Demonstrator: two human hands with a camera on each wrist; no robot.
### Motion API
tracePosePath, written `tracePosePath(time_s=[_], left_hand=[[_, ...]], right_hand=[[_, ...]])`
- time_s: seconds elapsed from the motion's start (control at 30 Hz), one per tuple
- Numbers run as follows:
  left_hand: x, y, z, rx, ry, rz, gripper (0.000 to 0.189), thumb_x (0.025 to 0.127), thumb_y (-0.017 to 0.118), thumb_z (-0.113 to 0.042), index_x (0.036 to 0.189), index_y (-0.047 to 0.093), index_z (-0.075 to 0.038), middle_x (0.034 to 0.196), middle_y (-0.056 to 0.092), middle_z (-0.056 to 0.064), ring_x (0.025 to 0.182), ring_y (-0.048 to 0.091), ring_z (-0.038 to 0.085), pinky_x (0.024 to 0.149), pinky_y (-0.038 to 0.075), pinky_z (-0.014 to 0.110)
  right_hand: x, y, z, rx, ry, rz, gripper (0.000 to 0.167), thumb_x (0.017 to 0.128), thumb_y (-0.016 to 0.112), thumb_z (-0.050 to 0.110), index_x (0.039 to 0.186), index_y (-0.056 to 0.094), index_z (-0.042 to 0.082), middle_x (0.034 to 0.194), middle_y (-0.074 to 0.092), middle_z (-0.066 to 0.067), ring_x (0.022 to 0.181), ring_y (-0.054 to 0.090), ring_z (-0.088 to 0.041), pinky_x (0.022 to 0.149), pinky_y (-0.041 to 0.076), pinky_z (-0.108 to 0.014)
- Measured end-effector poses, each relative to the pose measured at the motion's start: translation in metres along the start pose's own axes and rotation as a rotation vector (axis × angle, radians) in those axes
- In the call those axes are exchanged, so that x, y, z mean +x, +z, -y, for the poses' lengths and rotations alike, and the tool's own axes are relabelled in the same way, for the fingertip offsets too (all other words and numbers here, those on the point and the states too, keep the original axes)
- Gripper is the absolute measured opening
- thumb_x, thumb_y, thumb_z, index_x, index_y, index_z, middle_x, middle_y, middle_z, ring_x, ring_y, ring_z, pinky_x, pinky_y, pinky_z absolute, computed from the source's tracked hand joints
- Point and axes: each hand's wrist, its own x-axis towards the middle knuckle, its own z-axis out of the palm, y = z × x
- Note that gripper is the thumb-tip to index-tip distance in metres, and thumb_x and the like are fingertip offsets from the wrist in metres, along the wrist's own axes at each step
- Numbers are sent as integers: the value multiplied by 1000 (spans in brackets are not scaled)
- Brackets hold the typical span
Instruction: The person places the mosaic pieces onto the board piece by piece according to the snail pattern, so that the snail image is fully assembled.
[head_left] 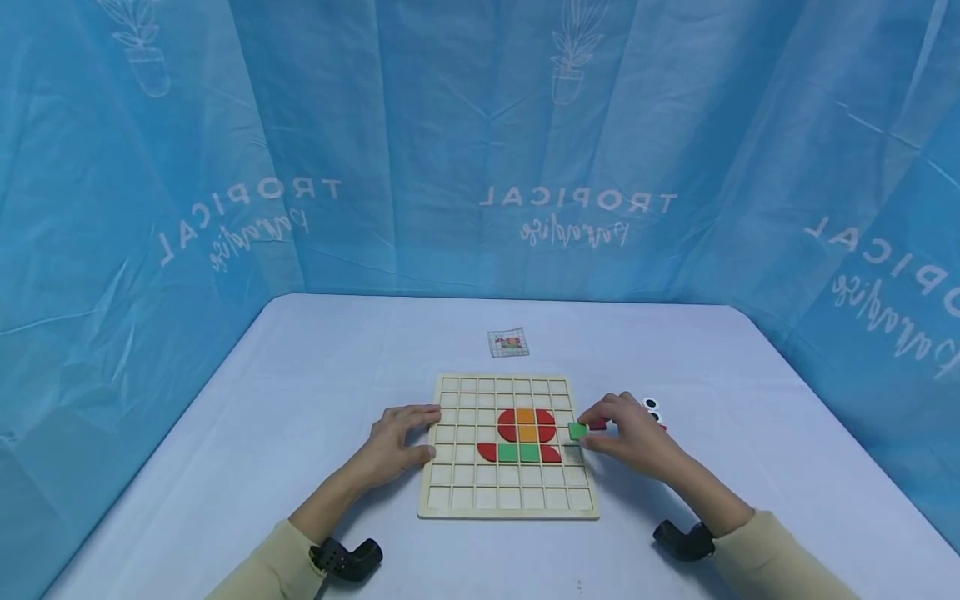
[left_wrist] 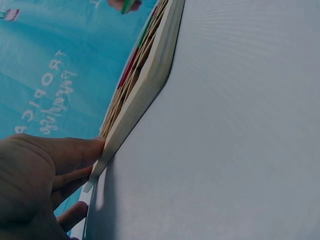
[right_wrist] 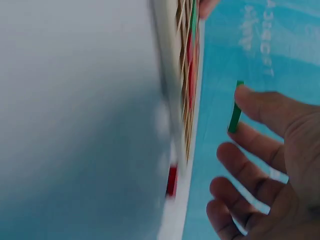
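Note:
A wooden grid board (head_left: 486,498) lies on the table. Set in its cells are orange square tiles (head_left: 527,425), red curved tiles (head_left: 546,425) and two green square tiles (head_left: 518,452). My left hand (head_left: 392,443) touches the board's left edge with fairly straight fingers; in the left wrist view, its thumb (left_wrist: 82,152) rests against the rim. Between thumb and index finger, my right hand (head_left: 630,437) pinches another green square tile (right_wrist: 235,107) by its edges, raised above the board's right side. Its other fingers are loosely bent and hold nothing.
Behind the board lies a small picture card (head_left: 508,342) showing a coloured figure on a grid. Two round white eye pieces (head_left: 651,404) sit beyond my right hand, with red tiles (right_wrist: 172,180) near the board's right edge. Blue printed curtains (head_left: 450,150) surround the white table (head_left: 337,350).

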Motion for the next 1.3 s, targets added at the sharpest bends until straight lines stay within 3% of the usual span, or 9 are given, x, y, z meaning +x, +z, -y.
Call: tracePosePath(time_s=[0.27, 0.6, 0.93, 1.3], left_hand=[[0, 0, 0, 3, 8, 2, 51, 79, 71, -10, 128, 58, -8, 142, 48, 2, 135, 30, 31, 111, 15, 61], [0, 0, 1, -2, 4, 3, 51, 79, 71, -9, 128, 58, -9, 142, 49, 2, 135, 30, 31, 111, 15, 61], [1, 0, 2, 14, 7, 8, 52, 80, 71, -12, 129, 57, -11, 143, 47, 2, 135, 30, 30, 111, 17, 60], [1, 0, 2, 26, 5, 1, 51, 79, 72, -11, 128, 58, -11, 143, 49, 1, 135, 30, 30, 111, 16, 60]], right_hand=[[29, 22, 44, 16, 12, 3, 23, 74, 79, 28, 95, 72, 21, 93, 63, 6, 92, 46, -15, 73, 43, -28], [52, 53, 74, -10, -86, 22, 23, 74, 79, 32, 92, 73, 20, 86, 62, 5, 82, 42, -12, 66, 37, -26], [57, 72, 79, -112, -149, 15, 24, 76, 77, 35, 94, 73, 19, 84, 60, 6, 77, 40, -11, 68, 33, -26], [57, 72, 81, -131, -161, 23, 26, 75, 77, 37, 95, 73, 21, 86, 59, 5, 79, 39, -13, 69, 31, -27]])
